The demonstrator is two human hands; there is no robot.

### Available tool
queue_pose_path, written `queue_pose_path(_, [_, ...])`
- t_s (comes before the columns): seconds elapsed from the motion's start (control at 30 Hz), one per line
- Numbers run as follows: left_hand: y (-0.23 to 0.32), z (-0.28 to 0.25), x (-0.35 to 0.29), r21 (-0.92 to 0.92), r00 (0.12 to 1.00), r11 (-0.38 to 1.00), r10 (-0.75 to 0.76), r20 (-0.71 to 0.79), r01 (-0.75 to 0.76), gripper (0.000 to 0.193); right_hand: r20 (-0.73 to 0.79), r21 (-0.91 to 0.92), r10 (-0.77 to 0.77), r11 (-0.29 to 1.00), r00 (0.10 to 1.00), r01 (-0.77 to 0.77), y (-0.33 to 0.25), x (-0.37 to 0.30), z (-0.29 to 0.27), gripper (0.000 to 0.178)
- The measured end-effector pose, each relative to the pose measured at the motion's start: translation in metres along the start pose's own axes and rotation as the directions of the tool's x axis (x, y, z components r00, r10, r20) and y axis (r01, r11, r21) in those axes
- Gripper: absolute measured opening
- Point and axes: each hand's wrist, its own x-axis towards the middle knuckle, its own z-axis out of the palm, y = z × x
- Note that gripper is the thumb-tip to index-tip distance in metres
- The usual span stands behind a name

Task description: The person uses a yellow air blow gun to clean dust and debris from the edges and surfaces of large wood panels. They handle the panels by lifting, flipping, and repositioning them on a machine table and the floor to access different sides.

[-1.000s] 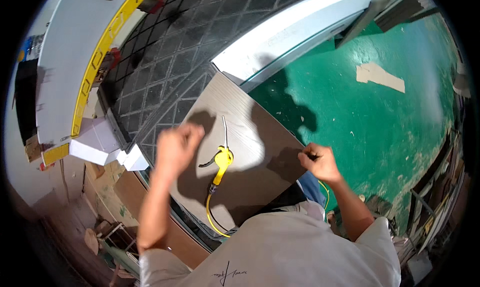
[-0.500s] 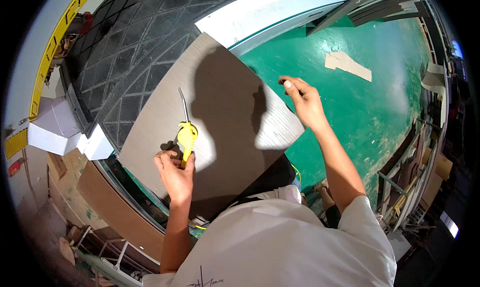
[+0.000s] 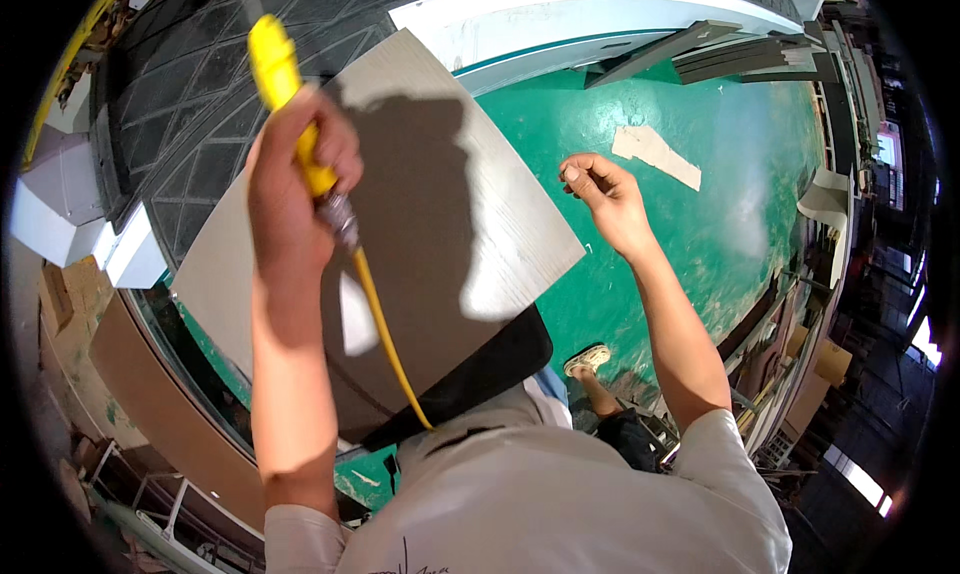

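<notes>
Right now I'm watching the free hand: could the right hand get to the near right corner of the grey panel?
Probably yes. The right hand hovers loosely curled, beside the grey panel, with only open green floor between it and that corner.

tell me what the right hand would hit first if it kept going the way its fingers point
Probably the grey wooden panel: the right hand curls its fingers left toward the panel's right edge. Depth is unclear, so it might pass above.

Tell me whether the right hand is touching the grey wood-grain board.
Apart. The head view shows the right hand raised beyond the grey wood-grain board's edge, green floor visible between them.
</notes>
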Motion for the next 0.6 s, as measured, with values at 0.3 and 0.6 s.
queue_pose_path(0.3, [-0.099,-0.055,0.178,0.331,0.939,0.879,0.314,0.139,-0.343,0.043,0.15,-0.304,-0.038,0.949,0.988,0.083,-0.027,0.061,0.039,0.022])
queue_pose_path(0.6, [-0.072,-0.018,0.185,0.403,0.841,0.859,0.45,-0.3,-0.315,0.032,0.208,-0.384,0.075,0.923,0.975,0.011,-0.038,0.088,0.047,0.018])
